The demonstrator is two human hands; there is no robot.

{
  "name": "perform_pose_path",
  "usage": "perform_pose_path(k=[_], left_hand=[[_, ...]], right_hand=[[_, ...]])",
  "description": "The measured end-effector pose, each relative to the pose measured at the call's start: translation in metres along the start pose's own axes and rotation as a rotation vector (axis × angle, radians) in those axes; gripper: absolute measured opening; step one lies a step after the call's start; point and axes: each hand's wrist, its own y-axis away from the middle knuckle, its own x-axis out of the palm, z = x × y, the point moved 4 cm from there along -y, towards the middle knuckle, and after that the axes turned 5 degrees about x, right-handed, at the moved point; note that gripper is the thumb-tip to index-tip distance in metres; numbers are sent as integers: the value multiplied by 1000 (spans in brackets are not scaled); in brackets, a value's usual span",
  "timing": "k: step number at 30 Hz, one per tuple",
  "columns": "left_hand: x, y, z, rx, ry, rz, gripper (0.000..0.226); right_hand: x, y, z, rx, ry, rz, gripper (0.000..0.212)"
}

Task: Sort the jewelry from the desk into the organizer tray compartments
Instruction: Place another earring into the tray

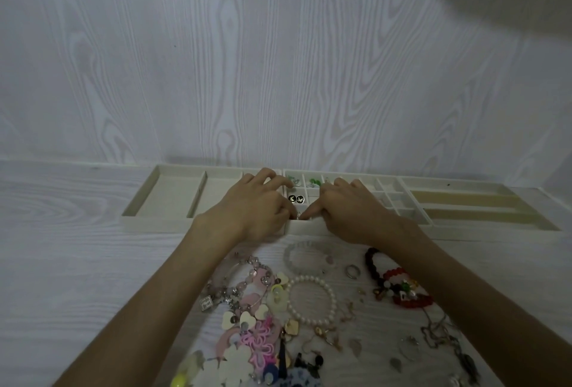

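Cream organizer trays [161,219] stand in a row at the back of the white desk. Both hands are over the near edge of the middle tray. My left hand [257,204] and my right hand [349,210] meet at a small front compartment, fingertips touching a small shiny piece [297,215]; which hand holds it I cannot tell. Two black round earrings [296,199] lie in the compartment behind, and green earrings [314,182] lie in the back row. A white pearl bracelet [311,300] lies in the loose jewelry pile on the desk.
The pile also holds a red bead bracelet [402,289], a dark bead bracelet [370,262], a silver ring [353,271], a pink-and-cream heart necklace [247,318] and thin chains [439,334]. A long-slot tray [483,200] stands at the right, against the wall.
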Motion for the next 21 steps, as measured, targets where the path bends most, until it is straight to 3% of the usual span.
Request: perform_pose_path(k=[16,21], left_hand=[[-6,1,1,9,56,-15,35],[-32,10,12,-20,206,-128,32]], right_hand=[[-11,4,-1,23,-36,-52,41],[-23,27,-11,54,-89,-76,32]])
